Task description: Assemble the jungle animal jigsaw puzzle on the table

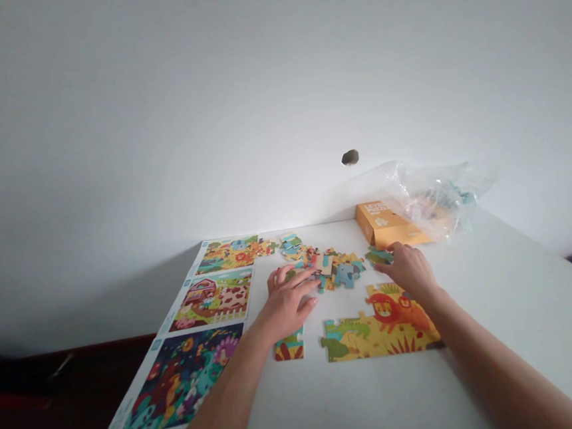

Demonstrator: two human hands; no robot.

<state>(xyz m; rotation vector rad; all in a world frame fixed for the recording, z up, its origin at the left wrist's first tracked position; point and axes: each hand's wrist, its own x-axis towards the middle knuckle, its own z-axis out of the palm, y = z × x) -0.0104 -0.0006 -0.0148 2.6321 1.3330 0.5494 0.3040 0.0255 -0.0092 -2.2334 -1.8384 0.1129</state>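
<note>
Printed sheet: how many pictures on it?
3 visible: yellow animal scene at the far end, farm scene in the middle, dark scene nearest.

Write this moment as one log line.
left hand: at loose pieces | right hand: at green-blue piece | lion puzzle: partly joined | box: beyond right hand

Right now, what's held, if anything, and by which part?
Right hand seems to pinch the right side of a green-blue jigsaw piece. Left hand lies spread at the multicoloured jigsaw pile; no hold visible.

A white table (516,328) bears puzzle pieces (344,275), a joined section (352,347), picture sheet (211,301) and orange box (374,218).
</note>
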